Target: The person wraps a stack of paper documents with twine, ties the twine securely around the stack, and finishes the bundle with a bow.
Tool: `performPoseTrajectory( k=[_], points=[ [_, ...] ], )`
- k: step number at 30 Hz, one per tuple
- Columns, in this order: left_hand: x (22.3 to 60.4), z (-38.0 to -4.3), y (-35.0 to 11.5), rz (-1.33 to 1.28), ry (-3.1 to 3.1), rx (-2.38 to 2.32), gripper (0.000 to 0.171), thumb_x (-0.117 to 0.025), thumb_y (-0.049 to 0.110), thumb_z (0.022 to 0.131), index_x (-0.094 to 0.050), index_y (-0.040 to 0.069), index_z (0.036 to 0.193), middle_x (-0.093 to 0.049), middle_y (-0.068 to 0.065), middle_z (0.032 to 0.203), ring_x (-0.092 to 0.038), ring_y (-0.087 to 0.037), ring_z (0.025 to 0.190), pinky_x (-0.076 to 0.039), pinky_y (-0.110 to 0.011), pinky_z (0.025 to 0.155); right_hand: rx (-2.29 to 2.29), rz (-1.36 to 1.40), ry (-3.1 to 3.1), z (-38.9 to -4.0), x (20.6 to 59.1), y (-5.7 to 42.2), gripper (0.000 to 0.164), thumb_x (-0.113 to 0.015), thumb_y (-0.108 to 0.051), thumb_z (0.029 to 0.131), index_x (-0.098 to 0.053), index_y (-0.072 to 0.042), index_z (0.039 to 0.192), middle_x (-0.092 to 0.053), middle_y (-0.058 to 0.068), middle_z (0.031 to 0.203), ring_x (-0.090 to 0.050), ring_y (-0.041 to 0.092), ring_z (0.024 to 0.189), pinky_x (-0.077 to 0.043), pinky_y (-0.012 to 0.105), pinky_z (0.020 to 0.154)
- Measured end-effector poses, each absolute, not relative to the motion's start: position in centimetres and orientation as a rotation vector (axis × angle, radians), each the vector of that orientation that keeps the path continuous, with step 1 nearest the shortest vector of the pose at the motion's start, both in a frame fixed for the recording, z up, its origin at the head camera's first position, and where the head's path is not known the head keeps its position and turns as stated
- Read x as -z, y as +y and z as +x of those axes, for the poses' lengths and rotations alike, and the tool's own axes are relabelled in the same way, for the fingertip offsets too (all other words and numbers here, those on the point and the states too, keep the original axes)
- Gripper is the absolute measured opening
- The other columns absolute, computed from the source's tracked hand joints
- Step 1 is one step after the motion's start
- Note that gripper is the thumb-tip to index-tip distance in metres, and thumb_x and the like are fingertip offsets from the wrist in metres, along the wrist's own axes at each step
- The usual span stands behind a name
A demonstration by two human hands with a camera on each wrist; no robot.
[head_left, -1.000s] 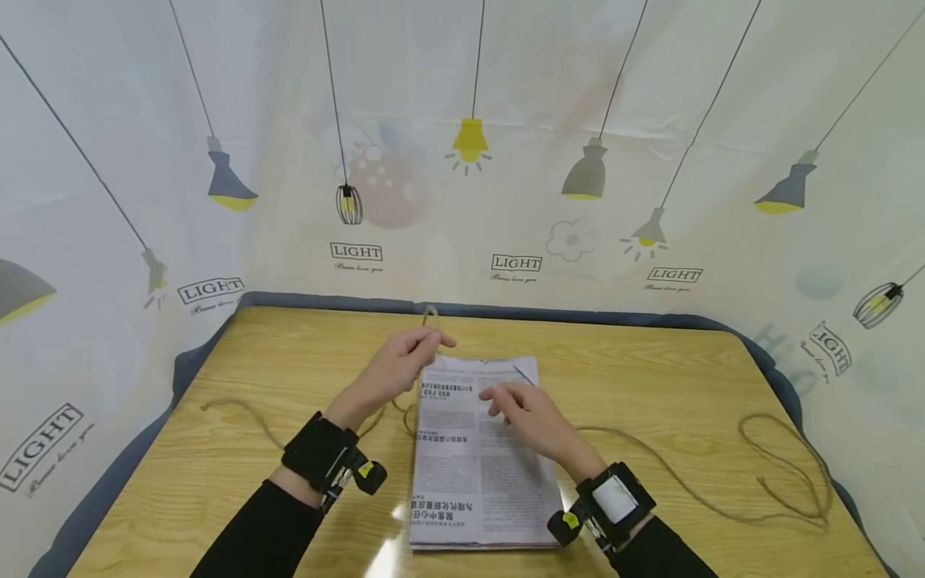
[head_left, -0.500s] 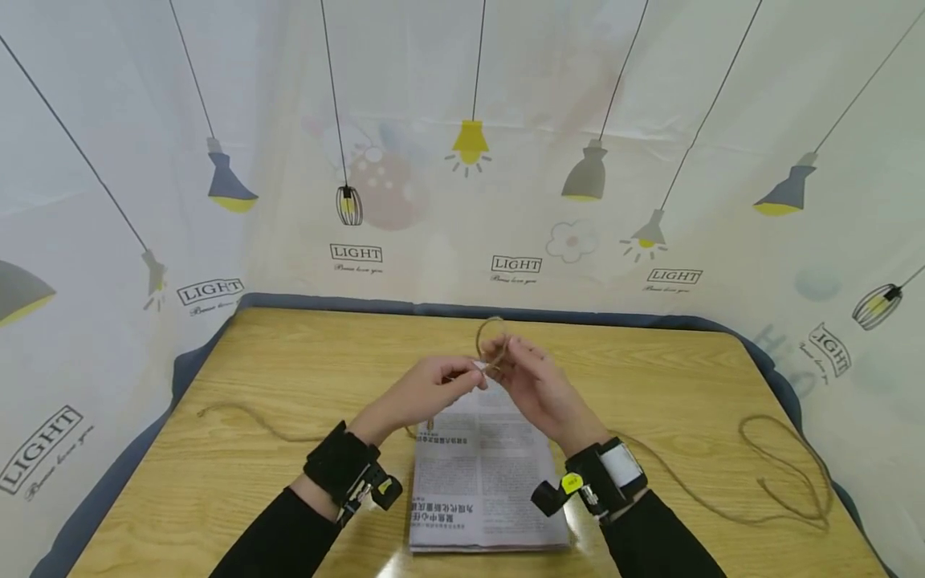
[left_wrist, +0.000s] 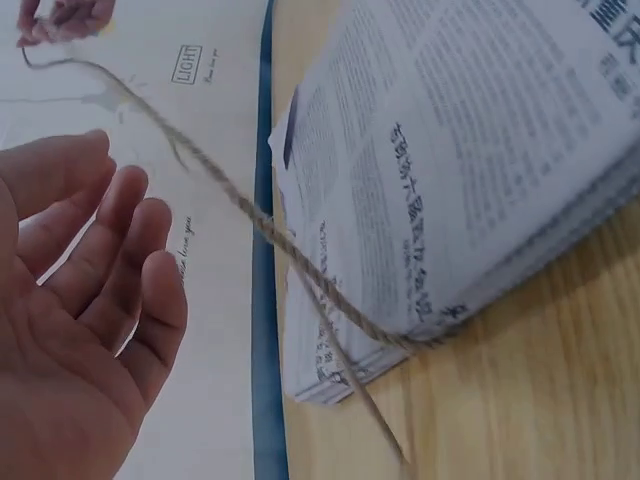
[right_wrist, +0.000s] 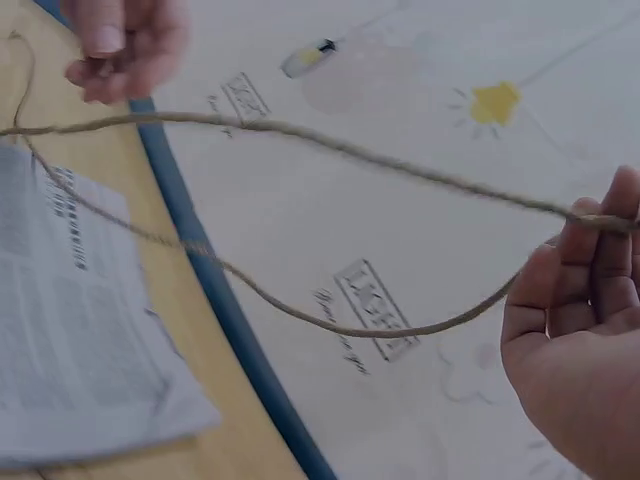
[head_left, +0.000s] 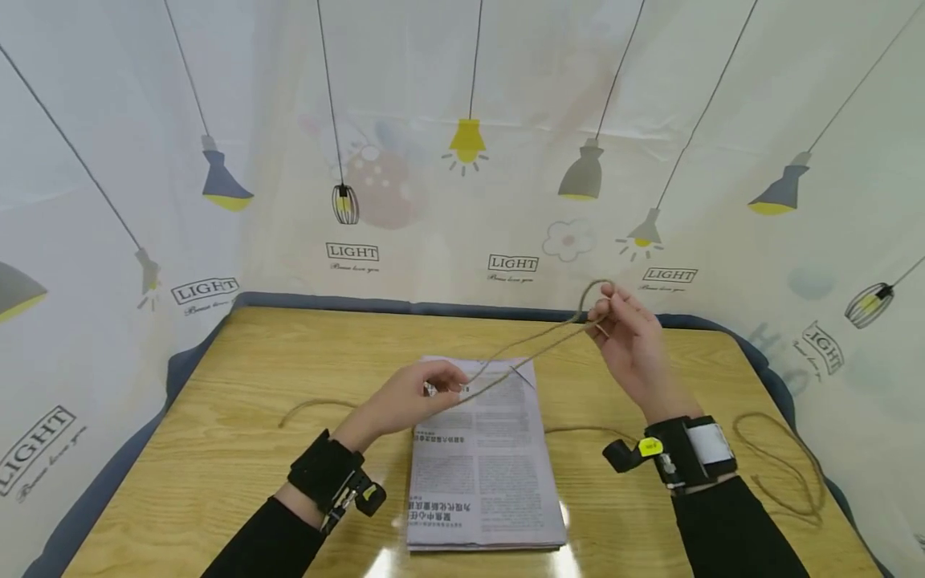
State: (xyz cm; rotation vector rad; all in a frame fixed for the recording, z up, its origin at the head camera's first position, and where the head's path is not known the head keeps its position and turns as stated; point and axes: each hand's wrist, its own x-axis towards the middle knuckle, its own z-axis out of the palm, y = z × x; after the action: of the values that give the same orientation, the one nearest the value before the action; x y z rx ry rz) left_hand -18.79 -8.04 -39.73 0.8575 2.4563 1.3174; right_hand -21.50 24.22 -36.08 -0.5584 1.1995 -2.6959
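A stack of folded newspapers [head_left: 480, 474] lies on the wooden table, with jute twine [left_wrist: 228, 190] crossing over its upper part. My right hand [head_left: 637, 353], raised beyond the stack's far right, pinches the twine between thumb and fingers. Two strands run from there down leftward toward my left hand [head_left: 412, 397], which hovers over the stack's left edge. In the left wrist view its fingers are loosely bent around nothing, and the twine passes beside them. The right wrist view shows both strands [right_wrist: 450, 183] meeting at the right fingers.
A tail of twine [head_left: 311, 404] lies on the table [head_left: 238, 474] left of the stack. More twine [head_left: 812, 482] curls at the right edge. Behind stands a pale curtain [head_left: 426, 265] printed with lamps, dark-bordered where it meets the table.
Both hands first met over the stack's far end at the twine. Since then my right hand has drawn it up to the right, and the left has moved slightly back left; the left tail has shortened.
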Motion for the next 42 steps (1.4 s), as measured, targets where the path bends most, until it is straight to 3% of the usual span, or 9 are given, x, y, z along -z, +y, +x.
performPoseTrajectory(
  k=[5, 14, 20, 24, 26, 31, 38, 42],
  points=[
    [42.4, -19.6, -9.2, 0.782, 2.567, -1.271, 0.017, -0.057, 0.022, 0.091, -0.060, 0.025, 0.107, -0.059, 0.006, 0.092, -0.053, -0.012, 0.079, -0.045, -0.028, 0.066, 2.771, -0.521, 1.280, -21.6, 34.9, 27.6, 0.024, -0.036, -0.014, 0.099, -0.054, -0.005, 0.111, -0.062, 0.004, 0.091, -0.058, 0.017, 0.088, -0.044, 0.027, 0.080],
    [45.0, -19.1, -10.6, 0.636, 2.656, -1.097, 0.015, -0.062, 0.016, 0.087, -0.062, 0.015, 0.102, -0.055, 0.006, 0.084, -0.049, -0.011, 0.064, -0.041, -0.024, 0.057, 2.772, -0.163, 1.515, -20.8, 34.1, 33.7, 0.022, -0.047, -0.023, 0.094, -0.053, -0.012, 0.112, -0.056, -0.002, 0.098, -0.046, 0.013, 0.090, -0.040, 0.025, 0.076],
    [46.3, -18.6, -11.0, 0.599, 2.679, -1.073, 0.012, -0.066, 0.016, 0.083, -0.061, 0.017, 0.094, -0.055, 0.007, 0.082, -0.049, -0.010, 0.064, -0.041, -0.022, 0.059, 2.856, 0.138, 1.615, -20.5, 33.6, 36.8, 0.026, -0.058, -0.025, 0.088, -0.056, -0.012, 0.110, -0.051, -0.003, 0.100, -0.039, 0.013, 0.086, -0.038, 0.025, 0.068],
    [46.6, -18.5, -11.1, 0.591, 2.694, -1.083, 0.012, -0.067, 0.014, 0.082, -0.061, 0.016, 0.092, -0.055, 0.008, 0.082, -0.049, -0.009, 0.065, -0.041, -0.022, 0.060, 2.699, 0.457, 1.970, -20.6, 33.7, 38.5, 0.030, -0.060, -0.033, 0.085, -0.060, -0.018, 0.111, -0.041, -0.005, 0.098, -0.039, 0.010, 0.076, -0.041, 0.022, 0.060],
    [46.6, -18.4, -11.1, 0.588, 2.703, -1.087, 0.012, -0.067, 0.013, 0.082, -0.062, 0.016, 0.092, -0.055, 0.008, 0.082, -0.049, -0.009, 0.066, -0.041, -0.022, 0.061, 2.525, 0.598, 2.129, -20.8, 34.6, 39.3, 0.030, -0.058, -0.038, 0.085, -0.061, -0.021, 0.110, -0.039, -0.006, 0.091, -0.040, 0.009, 0.068, -0.042, 0.023, 0.055],
    [46.6, -18.3, -10.9, 0.587, 2.736, -1.056, 0.011, -0.066, 0.013, 0.081, -0.063, 0.015, 0.092, -0.056, 0.009, 0.082, -0.049, -0.009, 0.068, -0.041, -0.023, 0.064, 2.188, 0.784, 2.218, -20.8, 38.9, 40.8, 0.027, -0.052, -0.038, 0.089, -0.055, -0.018, 0.108, -0.053, -0.011, 0.076, -0.047, 0.007, 0.062, -0.043, 0.024, 0.054],
    [46.8, -18.2, -10.5, 0.604, 2.762, -1.016, 0.011, -0.065, 0.011, 0.082, -0.063, 0.017, 0.091, -0.056, 0.008, 0.082, -0.048, -0.007, 0.069, -0.041, -0.023, 0.065, 1.898, 0.902, 2.259, -20.0, 44.3, 41.2, 0.045, -0.045, -0.035, 0.094, -0.044, -0.006, 0.129, -0.061, -0.016, 0.073, -0.057, 0.003, 0.071, -0.048, 0.024, 0.064],
    [47.0, -18.2, -10.3, 0.594, 2.760, -1.033, 0.011, -0.064, 0.010, 0.083, -0.063, 0.018, 0.090, -0.056, 0.008, 0.081, -0.048, -0.008, 0.069, -0.041, -0.023, 0.065, 1.750, 0.854, 2.315, -19.3, 45.9, 41.2, 0.049, -0.038, -0.033, 0.097, -0.041, 0.002, 0.131, -0.060, -0.014, 0.073, -0.056, 0.004, 0.067, -0.047, 0.026, 0.063]
  ],
)
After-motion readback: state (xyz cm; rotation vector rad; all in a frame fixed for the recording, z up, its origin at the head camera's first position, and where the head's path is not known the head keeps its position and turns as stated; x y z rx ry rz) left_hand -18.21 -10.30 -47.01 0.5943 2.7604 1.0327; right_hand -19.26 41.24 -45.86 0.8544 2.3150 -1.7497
